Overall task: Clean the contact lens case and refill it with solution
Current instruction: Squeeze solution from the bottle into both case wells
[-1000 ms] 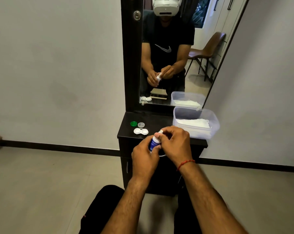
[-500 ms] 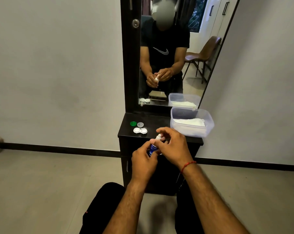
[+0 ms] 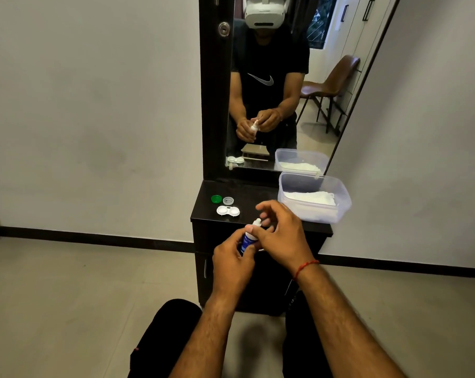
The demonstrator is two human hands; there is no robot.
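Observation:
A small solution bottle (image 3: 246,240) with a blue label and a white nozzle is held upright in my left hand (image 3: 232,261), just in front of the black dresser top (image 3: 258,195). My right hand (image 3: 281,236) curls around the bottle's top, thumb against the nozzle and fingers spread above it. Whether it holds a cap is hidden. The white contact lens case (image 3: 228,211) lies open on the dresser's left part. Behind it lie its green cap (image 3: 216,198) and its clear cap (image 3: 228,200).
A clear plastic tub (image 3: 316,214) holding white tissues fills the right side of the dresser top. A mirror (image 3: 285,91) stands behind it and reflects me and a brown chair. Grey floor lies to both sides, and my knees are below.
My right hand's fingers have lifted and spread above the bottle's nozzle, which now shows more. The bottle stays in my left hand.

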